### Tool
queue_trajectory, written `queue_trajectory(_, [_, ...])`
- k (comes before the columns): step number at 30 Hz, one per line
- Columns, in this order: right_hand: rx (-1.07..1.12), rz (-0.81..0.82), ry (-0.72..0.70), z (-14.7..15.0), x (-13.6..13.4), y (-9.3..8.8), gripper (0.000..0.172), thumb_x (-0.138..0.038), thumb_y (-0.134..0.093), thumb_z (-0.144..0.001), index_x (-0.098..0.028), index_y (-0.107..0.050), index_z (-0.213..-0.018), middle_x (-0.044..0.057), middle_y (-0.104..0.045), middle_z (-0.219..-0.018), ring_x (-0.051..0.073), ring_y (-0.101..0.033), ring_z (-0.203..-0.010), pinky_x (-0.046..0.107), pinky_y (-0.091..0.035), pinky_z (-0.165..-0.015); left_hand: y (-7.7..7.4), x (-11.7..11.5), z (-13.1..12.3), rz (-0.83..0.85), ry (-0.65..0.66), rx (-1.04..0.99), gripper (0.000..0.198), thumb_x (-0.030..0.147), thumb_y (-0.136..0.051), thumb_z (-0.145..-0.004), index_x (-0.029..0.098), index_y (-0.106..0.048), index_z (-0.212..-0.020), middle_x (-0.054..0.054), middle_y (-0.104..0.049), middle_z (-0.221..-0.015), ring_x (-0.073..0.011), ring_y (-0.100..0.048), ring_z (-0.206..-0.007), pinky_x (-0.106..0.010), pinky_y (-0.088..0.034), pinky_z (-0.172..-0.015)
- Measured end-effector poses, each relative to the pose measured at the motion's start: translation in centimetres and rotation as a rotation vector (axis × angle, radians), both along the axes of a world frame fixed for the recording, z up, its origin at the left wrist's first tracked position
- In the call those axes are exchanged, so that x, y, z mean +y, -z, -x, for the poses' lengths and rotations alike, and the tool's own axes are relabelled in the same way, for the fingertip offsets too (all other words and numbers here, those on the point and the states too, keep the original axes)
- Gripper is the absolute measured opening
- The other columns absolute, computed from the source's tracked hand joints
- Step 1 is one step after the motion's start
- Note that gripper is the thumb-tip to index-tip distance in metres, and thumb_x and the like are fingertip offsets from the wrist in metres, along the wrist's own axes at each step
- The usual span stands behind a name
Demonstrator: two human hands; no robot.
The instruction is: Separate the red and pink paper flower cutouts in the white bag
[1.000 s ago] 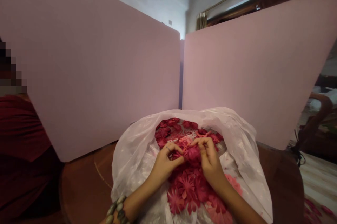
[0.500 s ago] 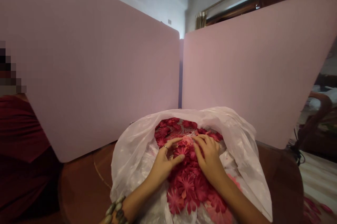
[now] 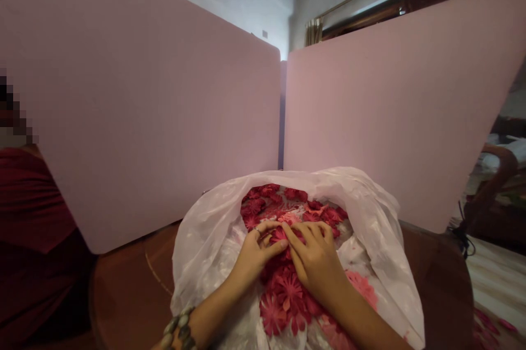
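Pink panels (image 3: 164, 109) across upper frame; at lower centre, within white bag (image 3: 205, 254), cupping left hand (image 3: 252, 256) around red flower (image 3: 280, 236), cannot tell if gripping; resting right hand (image 3: 319, 258), loosely unfurled, over it.

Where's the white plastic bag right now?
In the head view, the white plastic bag lies bottom centre on the brown table, around the red flowers.
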State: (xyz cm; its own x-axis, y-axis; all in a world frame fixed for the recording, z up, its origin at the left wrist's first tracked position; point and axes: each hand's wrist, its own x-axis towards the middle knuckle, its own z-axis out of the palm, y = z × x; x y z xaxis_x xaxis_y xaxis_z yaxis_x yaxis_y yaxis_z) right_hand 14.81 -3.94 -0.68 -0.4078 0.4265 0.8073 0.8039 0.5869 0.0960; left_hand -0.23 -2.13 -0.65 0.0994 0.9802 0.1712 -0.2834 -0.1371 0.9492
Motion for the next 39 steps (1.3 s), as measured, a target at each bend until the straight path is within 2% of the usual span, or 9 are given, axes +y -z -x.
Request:
queue_trajectory(5, [0.026,-0.012,-0.013,0.1,-0.2,-0.2,0.033,-0.014,-0.049,-0.085,-0.014,-0.061,-0.116,0.012,-0.067,-0.104,0.025,-0.051,-0.096,0.043,-0.029,-0.087,-0.4,-0.4,0.0,0.054,-0.015,-0.012,0.041,0.023,-0.085,-0.052,0.016,-0.066,-0.088,-0.004,-0.069,-0.087,-0.0161,-0.063,-0.08,-0.026,-0.049,-0.078])
queue_trajectory(11, [0.132,0.026,-0.072,0.0,-0.1,-0.2,0.031,-0.012,-0.049,-0.086,-0.018,-0.063,-0.113,0.009,-0.067,-0.102,0.023,-0.053,-0.095,0.041,-0.029,-0.088,-0.3,-0.5,-0.1,0.052,0.005,-0.045,0.042,0.021,-0.085,-0.051,0.016,-0.065,-0.087,-0.003,-0.069,-0.089,-0.0144,-0.062,-0.079,-0.024,-0.048,-0.075])
queue_trajectory(16, [0.149,0.004,-0.117,0.0,-0.1,-0.2,0.028,-0.013,-0.051,-0.085,-0.018,-0.064,-0.11,0.006,-0.069,-0.1,0.022,-0.054,-0.094,0.041,-0.028,-0.089,-0.2,-0.5,-0.2,0.125,0.053,-0.102,0.044,0.021,-0.086,-0.051,0.015,-0.064,-0.089,-0.001,-0.068,-0.075,-0.0127,-0.063,-0.069,-0.023,-0.048,-0.07])
queue_trajectory(19, [0.166,0.012,-0.133,0.0,-0.1,-0.2,0.025,-0.013,-0.05,-0.086,-0.019,-0.065,-0.106,0.005,-0.07,-0.099,0.022,-0.055,-0.093,0.041,-0.028,-0.089,-0.1,-0.5,-0.2,0.145,0.055,-0.134,0.046,0.019,-0.086,-0.05,0.014,-0.063,-0.089,-0.002,-0.069,-0.075,-0.012,-0.062,-0.066,-0.023,-0.048,-0.068])
queue_trajectory(23, [0.21,0.052,-0.149,0.0,-0.2,-0.3,0.025,-0.012,-0.048,-0.087,-0.019,-0.065,-0.102,0.005,-0.07,-0.098,0.021,-0.056,-0.09,0.04,-0.03,-0.087,-0.1,-0.5,-0.2,0.141,0.057,-0.133,0.047,0.019,-0.087,-0.05,0.014,-0.063,-0.09,-0.003,-0.069,-0.075,-0.0121,-0.062,-0.065,-0.023,-0.048,-0.068])
queue_trajectory(30, [0.372,0.204,-0.164,-0.4,0.3,-0.4,0.014,-0.018,-0.05,-0.088,-0.022,-0.064,-0.089,0.002,-0.069,-0.087,0.018,-0.059,-0.084,0.034,-0.036,-0.08,-0.6,-0.7,-0.1,0.112,0.08,-0.057,0.043,0.02,-0.087,-0.049,0.016,-0.067,-0.087,-0.002,-0.07,-0.077,-0.0131,-0.063,-0.068,-0.023,-0.048,-0.068])
queue_trajectory(35, [0.353,0.21,-0.134,-0.9,0.5,-0.5,0.012,-0.017,-0.051,-0.089,-0.023,-0.059,-0.082,-0.001,-0.067,-0.081,0.017,-0.058,-0.081,0.032,-0.037,-0.078,-0.4,-0.6,0.1,0.123,0.143,0.006,0.042,0.022,-0.086,-0.049,0.016,-0.07,-0.088,-0.003,-0.072,-0.08,-0.0136,-0.063,-0.069,-0.024,-0.048,-0.068])
queue_trajectory(39, [0.29,0.167,-0.107,-1.0,0.8,-0.3,0.017,-0.011,-0.046,-0.089,-0.022,-0.056,-0.08,0.0,-0.064,-0.078,0.017,-0.055,-0.079,0.031,-0.037,-0.077,0.3,-0.3,0.0,0.145,0.165,0.002,0.044,0.022,-0.087,-0.048,0.016,-0.07,-0.088,-0.002,-0.07,-0.072,-0.0141,-0.063,-0.065,-0.025,-0.049,-0.067])
